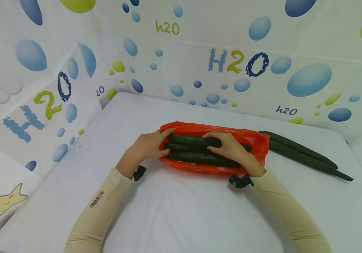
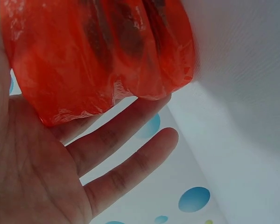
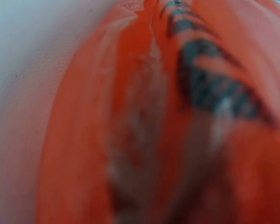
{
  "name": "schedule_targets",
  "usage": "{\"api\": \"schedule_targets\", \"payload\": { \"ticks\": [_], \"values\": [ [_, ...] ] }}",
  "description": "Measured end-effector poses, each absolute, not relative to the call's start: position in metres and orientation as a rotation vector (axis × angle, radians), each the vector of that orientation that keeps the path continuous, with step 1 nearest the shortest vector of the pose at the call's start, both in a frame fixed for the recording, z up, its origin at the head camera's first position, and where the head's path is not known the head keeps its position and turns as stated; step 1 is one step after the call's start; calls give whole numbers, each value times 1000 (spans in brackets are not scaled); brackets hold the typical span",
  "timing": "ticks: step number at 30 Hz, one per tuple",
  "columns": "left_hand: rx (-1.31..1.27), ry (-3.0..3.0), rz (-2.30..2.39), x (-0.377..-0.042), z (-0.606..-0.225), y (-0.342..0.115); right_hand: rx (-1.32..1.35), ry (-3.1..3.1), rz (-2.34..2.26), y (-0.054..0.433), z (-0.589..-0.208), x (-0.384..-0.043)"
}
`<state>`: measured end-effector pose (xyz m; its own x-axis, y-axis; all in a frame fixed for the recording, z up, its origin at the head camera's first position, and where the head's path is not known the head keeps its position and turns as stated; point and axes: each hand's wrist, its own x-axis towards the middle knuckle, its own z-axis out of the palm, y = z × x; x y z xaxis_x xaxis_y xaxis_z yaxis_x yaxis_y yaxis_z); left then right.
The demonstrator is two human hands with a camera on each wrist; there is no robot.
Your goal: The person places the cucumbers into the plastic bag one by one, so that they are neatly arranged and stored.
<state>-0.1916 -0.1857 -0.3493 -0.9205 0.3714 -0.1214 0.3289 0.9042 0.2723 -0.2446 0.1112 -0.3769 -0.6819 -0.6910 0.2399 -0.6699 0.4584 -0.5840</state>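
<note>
An orange-red plastic bag (image 1: pixel 206 171) lies on the white table with its mouth spread upward, and several long dark green cucumbers (image 1: pixel 203 159) lie side by side inside. At the bag's left end my left hand (image 1: pixel 150 144) rests with thumb and forefinger spread along the rim; in the left wrist view its other fingers (image 2: pixel 126 184) are straight beside the plastic. My right hand (image 1: pixel 230 147) reaches into the bag and grips the far cucumber (image 1: pixel 187 140) between fingers and thumb. Blurred red plastic (image 3: pixel 84 154) fills most of the right wrist view, the hand itself hidden.
Two more long cucumbers (image 1: pixel 301 158) lie on the table to the right of the bag, their near ends against its right end. A white wall covering (image 1: pixel 193 49) with blue and green drops stands behind and left of the table (image 1: pixel 174 211).
</note>
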Motion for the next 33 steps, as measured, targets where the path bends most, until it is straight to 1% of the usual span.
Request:
{"api": "schedule_targets", "payload": {
  "ticks": [15,26,33],
  "values": [
    [532,2905,362,-188,-347,-186,-1243,2641,-1042,110,-380,-241],
    [535,2902,351,-188,-348,-185,-1294,2644,-1027,117,-381,-241],
    [546,2892,354,-189,-351,-182,-1214,2672,-982,132,-378,-235]
  ]
}}
